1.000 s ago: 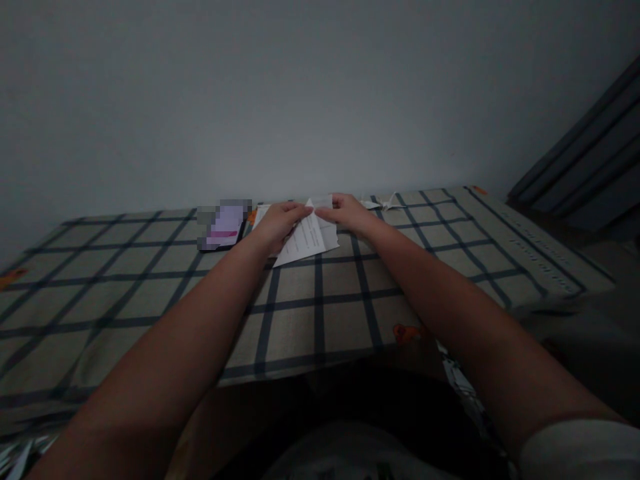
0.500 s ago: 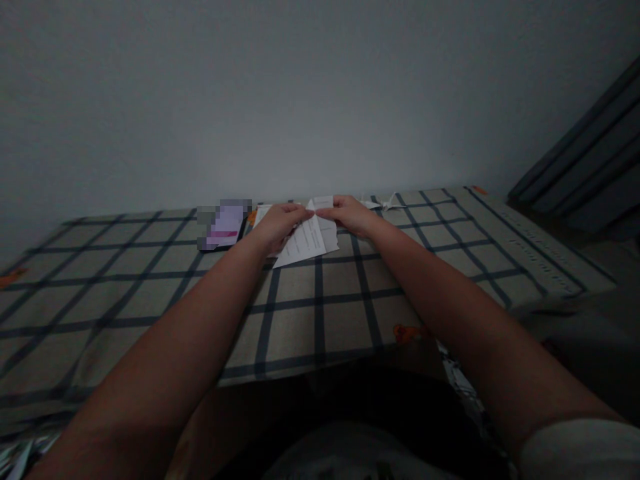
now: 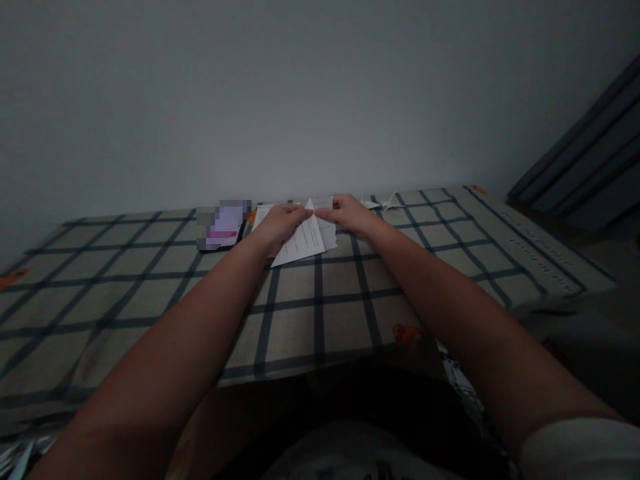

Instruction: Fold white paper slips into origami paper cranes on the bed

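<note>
A white printed sheet of paper (image 3: 306, 241) lies partly folded at the far side of a table with a checked cloth (image 3: 320, 300). My left hand (image 3: 280, 223) pinches the paper's upper fold from the left, fingers closed on it. My right hand (image 3: 350, 213) pinches the same fold from the right. The fingertips of both hands nearly meet over the top of the paper. Both forearms stretch across the cloth toward it.
A phone with a lit purple screen (image 3: 224, 227) lies left of the paper. A small folded white paper piece (image 3: 385, 200) sits at the back, right of my hands. A pale wall rises behind the table; a dark curtain (image 3: 590, 167) hangs at right.
Hardly anything differs: the paper's lower edge has shifted a little to the left and up, and both hands keep their pinch on the fold.
</note>
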